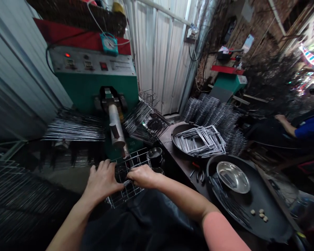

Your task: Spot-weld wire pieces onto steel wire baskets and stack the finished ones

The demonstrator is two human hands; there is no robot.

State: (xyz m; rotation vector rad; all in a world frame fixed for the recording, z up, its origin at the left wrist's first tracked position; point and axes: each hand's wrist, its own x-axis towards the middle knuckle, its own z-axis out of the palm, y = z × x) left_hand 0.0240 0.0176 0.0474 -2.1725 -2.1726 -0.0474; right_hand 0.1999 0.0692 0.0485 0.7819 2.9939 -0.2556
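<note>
A silvery wire basket (140, 158) is tilted below the electrode of a green machine (89, 90), over my lap. My left hand (103, 183) is on the basket's left side, fingers bent over the edge and thumb lying across the wires. Closed in a fist, my right hand (142, 176) reaches among the basket's wires. Its fingertips pinch at the middle, where a short bright strip shows; what exactly they hold is hidden. The machine's thick metal arm (116, 125) points down at the basket's far edge.
Wire racks (73, 127) are stacked left of the machine, more wire baskets (146, 120) right of it. A round pan (181, 150) holds wire frames. Pliers (201, 176) lie beside a black tray (267, 195) bearing a metal bowl (242, 186). Another person (290, 129) sits far right.
</note>
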